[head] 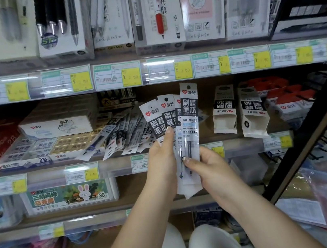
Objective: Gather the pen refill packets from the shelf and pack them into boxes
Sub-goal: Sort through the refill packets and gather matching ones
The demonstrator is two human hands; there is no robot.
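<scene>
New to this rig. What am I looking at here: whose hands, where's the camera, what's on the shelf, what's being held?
No robot here: a person works with bare hands, and the single picture comes from a wide-angle camera on their head, looking forward and down at a shop shelf.

The left hand and right hand together hold a fan of pen refill packets, fingers curled round the lower part.

On the middle shelf, left of the hands, a loose pile of packets still lies. To the right stand two open boxes, upside down by their print. Further left are eraser boxes. The shelf above carries pen packs over a row of price tags.
</scene>
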